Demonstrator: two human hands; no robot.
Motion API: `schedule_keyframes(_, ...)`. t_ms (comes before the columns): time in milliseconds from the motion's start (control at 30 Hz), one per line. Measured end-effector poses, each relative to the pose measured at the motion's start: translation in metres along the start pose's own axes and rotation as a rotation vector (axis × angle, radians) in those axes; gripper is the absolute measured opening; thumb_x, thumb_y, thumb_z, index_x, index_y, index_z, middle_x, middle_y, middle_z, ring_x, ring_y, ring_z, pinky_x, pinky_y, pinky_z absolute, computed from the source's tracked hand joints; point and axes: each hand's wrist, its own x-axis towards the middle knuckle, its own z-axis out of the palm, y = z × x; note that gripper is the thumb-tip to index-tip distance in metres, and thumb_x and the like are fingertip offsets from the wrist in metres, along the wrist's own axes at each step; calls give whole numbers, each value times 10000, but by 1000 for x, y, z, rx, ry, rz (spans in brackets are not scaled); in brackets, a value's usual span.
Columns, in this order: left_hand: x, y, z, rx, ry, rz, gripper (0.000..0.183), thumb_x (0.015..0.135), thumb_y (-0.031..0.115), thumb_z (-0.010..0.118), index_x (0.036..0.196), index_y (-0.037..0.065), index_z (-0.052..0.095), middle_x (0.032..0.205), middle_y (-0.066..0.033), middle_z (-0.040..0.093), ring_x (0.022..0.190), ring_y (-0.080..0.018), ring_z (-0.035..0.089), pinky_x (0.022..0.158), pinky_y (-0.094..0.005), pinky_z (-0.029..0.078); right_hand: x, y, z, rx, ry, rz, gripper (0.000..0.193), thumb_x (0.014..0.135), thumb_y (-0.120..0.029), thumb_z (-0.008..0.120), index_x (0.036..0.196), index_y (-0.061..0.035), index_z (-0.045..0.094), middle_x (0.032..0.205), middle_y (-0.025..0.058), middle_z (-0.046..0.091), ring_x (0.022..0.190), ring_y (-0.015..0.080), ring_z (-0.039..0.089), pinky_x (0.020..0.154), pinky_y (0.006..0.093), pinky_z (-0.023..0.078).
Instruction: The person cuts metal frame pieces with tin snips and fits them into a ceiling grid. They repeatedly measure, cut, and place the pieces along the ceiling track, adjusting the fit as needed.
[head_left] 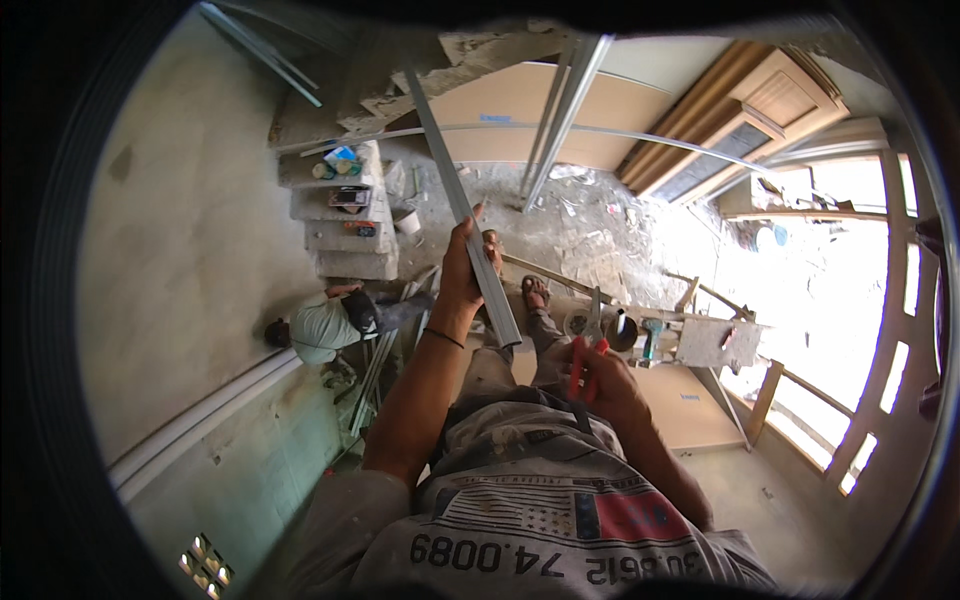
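Observation:
My left hand (460, 268) is closed around a long grey metal channel (438, 150). The channel slants from its near end by my lap up and away to the far left. In my right hand (620, 392) is a pair of tin snips (577, 364) with red handles, its blades pointing away from me. The snips are to the right of the channel's near end and apart from it. Whether the jaws are parted is hard to make out.
A plank bench (690, 345) at my right carries a bucket (621, 330) and a teal power tool (652, 338). On the left a person (320, 328) bends near several metal strips. Concrete steps (350, 262) rise beyond. Large boards (600, 115) and wooden door frames (780, 95) lean at the far side.

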Motion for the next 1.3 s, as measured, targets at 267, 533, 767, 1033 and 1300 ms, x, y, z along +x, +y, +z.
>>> schedule_keyframes(267, -40, -58, 64, 43, 57, -70, 479, 1006, 256, 719, 1442, 150, 551, 934, -32, 609, 812, -171, 633, 847, -334, 594, -71, -23, 47, -526, 131, -246, 291, 961, -102, 678, 1221, 23, 712, 900, 79, 780, 700, 115, 703, 572, 251, 529)
schedule_keyframes(533, -50, -67, 81, 8, 62, -151, 352, 1053, 296, 647, 1371, 165, 574, 797, 32, 584, 666, -87, 585, 629, -287, 517, -79, -20, 56, -405, -131, -261, 349, 973, -94, 709, 1302, 6, 648, 1232, 119, 724, 1040, 184, 708, 914, 338, 569)
schedule_keyframes(767, -53, -67, 74, -65, 36, -131, 299, 1048, 316, 662, 1258, 109, 615, 788, 11, 568, 652, -99, 569, 605, -266, 528, -67, -14, 35, -442, -198, -294, 300, 981, -160, 746, 1237, -27, 664, 1149, 57, 729, 1078, 148, 668, 975, 310, 520)
schedule_keyframes(1033, -54, -69, 64, -26, 126, -98, 268, 1053, 344, 659, 1200, 130, 594, 777, 6, 585, 653, -116, 580, 588, -296, 496, -66, -13, 41, -848, -91, -130, 247, 971, -198, 748, 1117, -14, 673, 947, 49, 711, 897, 148, 674, 822, 308, 545)
schedule_keyframes(1300, -50, -79, 58, 68, 130, -75, 264, 1046, 350, 682, 941, 144, 554, 757, 11, 589, 658, -124, 595, 630, -310, 497, -58, -16, 34, -779, -200, 57, 289, 1016, -291, 711, 1115, -23, 667, 902, 39, 681, 784, 135, 650, 723, 305, 529)
